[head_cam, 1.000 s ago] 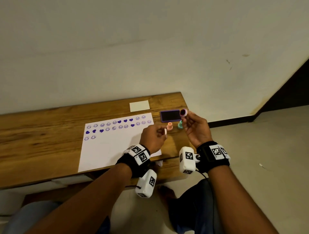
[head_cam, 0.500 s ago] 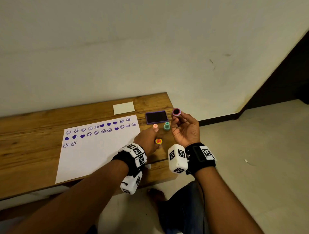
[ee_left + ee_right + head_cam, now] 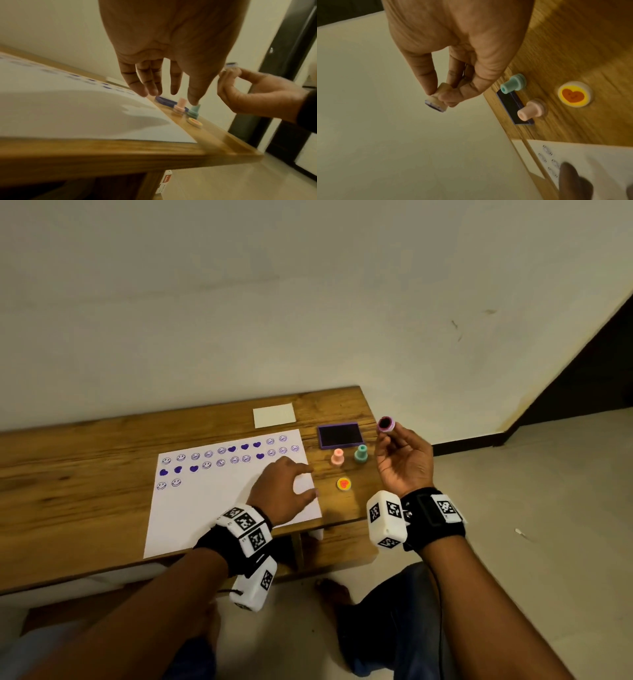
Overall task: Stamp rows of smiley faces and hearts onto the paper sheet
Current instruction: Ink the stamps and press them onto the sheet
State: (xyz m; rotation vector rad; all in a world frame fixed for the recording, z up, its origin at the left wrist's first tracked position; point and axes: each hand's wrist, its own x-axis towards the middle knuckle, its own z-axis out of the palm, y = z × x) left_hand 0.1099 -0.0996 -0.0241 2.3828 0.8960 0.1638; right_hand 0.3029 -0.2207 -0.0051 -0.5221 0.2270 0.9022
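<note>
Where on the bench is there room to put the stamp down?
Bare wood shows left of the paper sheet, and a smaller patch near the front edge, below the heart disc. It is crowded by the ink pad, pink stamp and teal stamp. The left hand covers the sheet's right edge.

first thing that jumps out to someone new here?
The white paper sheet on the wooden bench, with two full rows and a started third of purple smileys and hearts along its far edge. Next, the right hand pinching a small round stamp in the air past the bench's right end, while the left hand is spread over the sheet's right side.
</note>
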